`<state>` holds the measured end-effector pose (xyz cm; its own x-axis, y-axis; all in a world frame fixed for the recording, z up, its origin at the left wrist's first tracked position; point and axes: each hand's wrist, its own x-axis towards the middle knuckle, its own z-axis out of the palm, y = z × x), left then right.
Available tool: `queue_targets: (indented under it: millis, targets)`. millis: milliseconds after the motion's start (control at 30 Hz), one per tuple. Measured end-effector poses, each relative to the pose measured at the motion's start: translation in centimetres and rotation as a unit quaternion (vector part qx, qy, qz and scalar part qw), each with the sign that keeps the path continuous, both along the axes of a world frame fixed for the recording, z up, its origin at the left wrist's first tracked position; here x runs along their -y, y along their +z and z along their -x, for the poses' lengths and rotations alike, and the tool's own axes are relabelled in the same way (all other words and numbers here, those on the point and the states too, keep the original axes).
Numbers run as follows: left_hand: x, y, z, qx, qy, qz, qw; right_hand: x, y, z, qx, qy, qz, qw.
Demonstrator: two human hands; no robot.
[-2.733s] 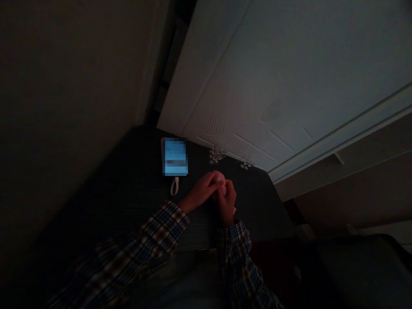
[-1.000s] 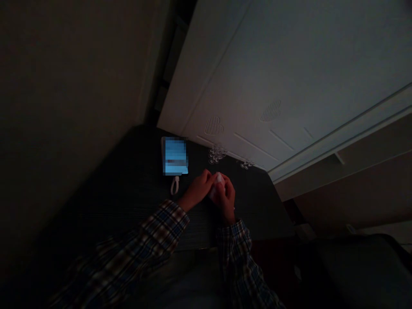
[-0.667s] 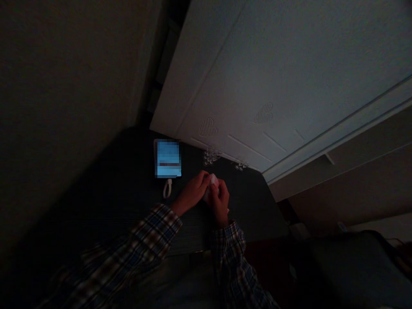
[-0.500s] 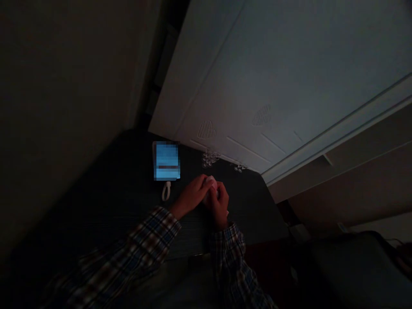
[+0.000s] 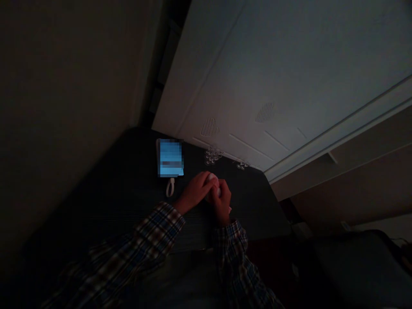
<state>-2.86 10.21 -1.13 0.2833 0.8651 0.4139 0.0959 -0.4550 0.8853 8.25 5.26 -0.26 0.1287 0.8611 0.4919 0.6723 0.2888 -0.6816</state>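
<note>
"What's being held?"

"A small pale pink bundle [image 5: 211,177], rounded at the top. It looks soft, but it's too dark to tell what it's made of."

"Where is it exactly?"

"Between the left hand [image 5: 195,192] and the right hand [image 5: 222,201], touching both. Fingers cover much of it, and the rounded top shows above them."

"Anything else pink?"

"A little pink tip [image 5: 230,210] shows beside the right wrist. I can't tell whether it joins the bundle."
</note>
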Motion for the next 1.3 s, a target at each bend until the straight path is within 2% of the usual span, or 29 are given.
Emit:
queue_targets:
  millis: [167,367,700,1033,1300]
  targets:
    - [0.3,0.7,0.3,0.04,-0.02,0.009,0.999,-0.1,-0.2,-0.2,-0.001,-0.019,-0.001,1.0]
    - [0.3,0.7,0.4,0.043,-0.025,0.018,0.999,-0.2,-0.2,-0.3,-0.015,-0.039,-0.026,0.999]
    - [0.3,0.5,0.5,0.037,-0.035,0.052,0.997,0.1,-0.4,-0.3,-0.037,0.009,0.004,0.999]
    - [0.4,1.2,0.4,0.051,-0.071,0.071,0.994,0.2,0.1,-0.6,-0.046,0.012,-0.017,0.999]
    - [0.3,0.8,1.1,0.052,-0.112,0.111,0.986,0.1,-0.2,-1.2,-0.052,0.042,-0.025,0.997]
